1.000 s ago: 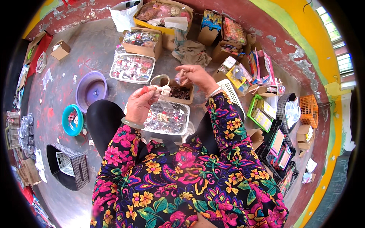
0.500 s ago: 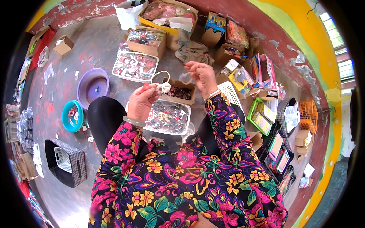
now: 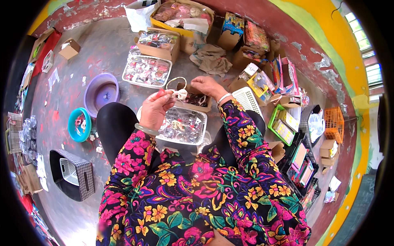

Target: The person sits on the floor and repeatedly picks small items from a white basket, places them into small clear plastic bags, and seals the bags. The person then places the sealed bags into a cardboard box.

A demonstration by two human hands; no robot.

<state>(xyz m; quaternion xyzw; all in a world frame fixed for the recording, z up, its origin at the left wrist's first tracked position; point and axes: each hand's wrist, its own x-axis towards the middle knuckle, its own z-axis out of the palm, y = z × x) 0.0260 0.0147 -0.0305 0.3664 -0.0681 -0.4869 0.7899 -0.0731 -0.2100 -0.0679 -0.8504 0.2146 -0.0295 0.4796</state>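
Note:
My left hand [image 3: 155, 110] pinches a cream hair tie [image 3: 180, 94], a thin loop standing up from a white knotted lump. My right hand [image 3: 208, 87] is to its right and a little higher, with fingers bent and pressed together. Whatever they hold is too small or hidden to tell; a faint pale loop shows just below them. Beneath both hands stands a cardboard box [image 3: 198, 108] of small dark items. Nearer me, between my knees, a white basket [image 3: 180, 142] holds many small pieces in clear wrapping.
Farther off stand another white basket [image 3: 128, 78] of wrapped pieces and a filled carton [image 3: 169, 53]. On the left are a purple basin [image 3: 87, 98] and a teal basin [image 3: 72, 130]. To the right stand a white perforated basket [image 3: 247, 98] and a green crate [image 3: 273, 130].
My right hand has come down and left, closer to the hair tie, and its fingers have turned downward. My left hand still holds the hair tie in nearly the same place.

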